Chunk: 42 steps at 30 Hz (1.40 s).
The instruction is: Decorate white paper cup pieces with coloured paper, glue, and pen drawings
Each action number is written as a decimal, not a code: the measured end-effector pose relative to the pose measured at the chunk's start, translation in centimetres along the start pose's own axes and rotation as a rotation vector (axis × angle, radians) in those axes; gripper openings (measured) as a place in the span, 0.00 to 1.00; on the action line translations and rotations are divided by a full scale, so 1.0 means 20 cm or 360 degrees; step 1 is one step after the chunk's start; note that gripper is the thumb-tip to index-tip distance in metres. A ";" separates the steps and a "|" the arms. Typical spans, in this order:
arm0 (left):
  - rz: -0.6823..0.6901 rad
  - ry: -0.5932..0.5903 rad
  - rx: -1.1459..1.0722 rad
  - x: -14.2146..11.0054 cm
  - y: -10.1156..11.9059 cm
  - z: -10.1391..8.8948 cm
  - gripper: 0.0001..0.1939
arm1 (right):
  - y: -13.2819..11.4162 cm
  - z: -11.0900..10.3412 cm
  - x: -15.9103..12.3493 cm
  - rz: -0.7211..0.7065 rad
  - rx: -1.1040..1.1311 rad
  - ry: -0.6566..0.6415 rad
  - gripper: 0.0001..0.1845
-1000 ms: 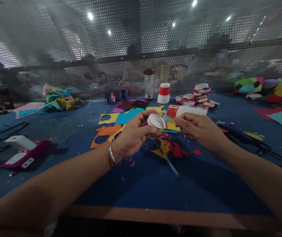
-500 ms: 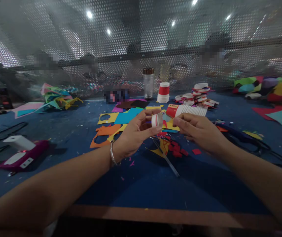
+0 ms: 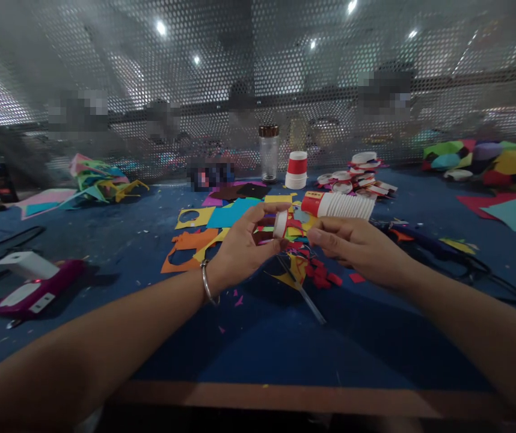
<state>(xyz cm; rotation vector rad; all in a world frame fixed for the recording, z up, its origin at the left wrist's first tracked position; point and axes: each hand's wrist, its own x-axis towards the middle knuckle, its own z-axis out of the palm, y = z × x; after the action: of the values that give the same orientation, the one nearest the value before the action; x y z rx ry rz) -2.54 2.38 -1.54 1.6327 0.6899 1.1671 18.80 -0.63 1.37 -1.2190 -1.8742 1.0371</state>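
Note:
My left hand [image 3: 239,249] grips the cut-off end of a paper cup [image 3: 280,224], a short white ring with a red line, between thumb and fingers, tipped on its side. To its right, my right hand [image 3: 359,243] is closed in a pinch a short gap away; whatever its fingertips hold is too small or hidden to name. Behind that hand lies a stack of paper cups [image 3: 343,205], on its side. Red paper scraps [image 3: 323,273] and a clear thin stick [image 3: 311,304] lie on the blue table below the hands.
Coloured paper sheets with cut-outs [image 3: 231,213] spread beyond my left hand. A glass bottle [image 3: 269,155] and upright cups [image 3: 296,170] stand behind. Cut cup pieces [image 3: 364,174] are piled to the right, near a dark-handled tool with a cable [image 3: 423,239]. A purple power strip [image 3: 55,290] sits left.
The cup piece has turned in my left hand, so its opening faces me less. My right hand stays pinched and has shifted slightly left in view, as has the whole scene.

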 end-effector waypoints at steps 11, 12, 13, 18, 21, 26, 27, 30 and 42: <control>0.0149 -0.0008 0.0166 -0.01 -0.01 0.00 0.24 | -0.02 0.00 -0.01 -0.0088 -0.0107 -0.0043 0.33; 0.0140 0.0001 0.0173 -0.01 -0.02 0.00 0.24 | -0.02 0.00 -0.01 -0.0098 -0.0119 -0.0043 0.32; 0.0133 0.0009 0.0175 -0.01 -0.02 -0.01 0.24 | -0.02 0.00 -0.01 -0.0106 -0.0128 -0.0041 0.31; 0.0135 0.0012 0.0159 -0.01 -0.02 -0.01 0.24 | -0.02 0.00 -0.01 -0.0118 -0.0134 -0.0049 0.28; 0.0134 0.0004 0.0163 -0.01 -0.01 -0.01 0.24 | -0.01 0.00 -0.01 -0.0121 -0.0117 -0.0045 0.26; 0.0162 0.0009 0.0211 -0.02 -0.01 -0.01 0.24 | -0.01 0.00 -0.01 -0.0131 -0.0114 -0.0046 0.25; 0.0176 0.0008 0.0210 -0.02 -0.01 -0.02 0.24 | -0.01 0.00 -0.01 -0.0136 -0.0120 -0.0038 0.26; 0.0210 0.0004 0.0233 -0.02 -0.02 -0.02 0.23 | -0.02 0.00 -0.02 -0.0148 -0.0139 -0.0026 0.27; 0.0318 0.0070 0.0282 -0.01 -0.04 -0.02 0.25 | -0.02 -0.01 -0.01 -0.0116 -0.0128 -0.0021 0.35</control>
<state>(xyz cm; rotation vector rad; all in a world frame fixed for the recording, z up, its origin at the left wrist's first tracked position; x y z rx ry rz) -2.92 2.79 -2.37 1.8629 0.6862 1.3187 18.94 -0.90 1.80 -1.1825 -1.9724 0.9412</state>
